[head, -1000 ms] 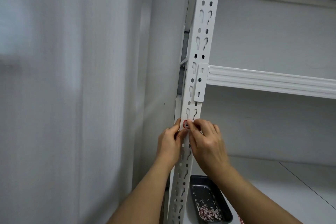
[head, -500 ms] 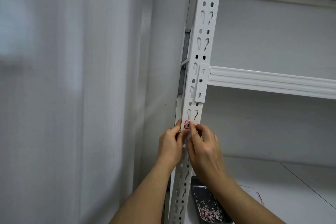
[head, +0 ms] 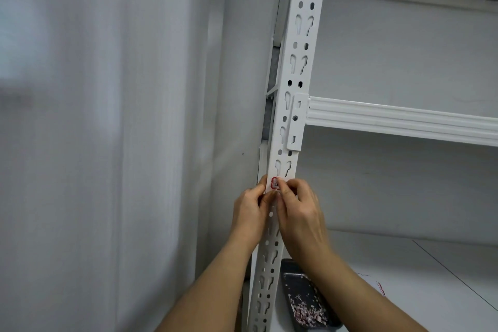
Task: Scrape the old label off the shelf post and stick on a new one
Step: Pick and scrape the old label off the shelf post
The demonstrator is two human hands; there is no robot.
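White perforated metal shelf post [head: 289, 105] carries a small red-bordered label [head: 274, 183] below the beam bracket, pinched at its edges by left hand [head: 252, 210] and right hand [head: 299, 213], above a dark tray of scrapings [head: 304, 302].

Pale curtain [head: 94, 143] hangs left of a plain grey wall [head: 239, 116].

One head-worn view looks forward and slightly up, close to the shelf post [head: 292, 94].
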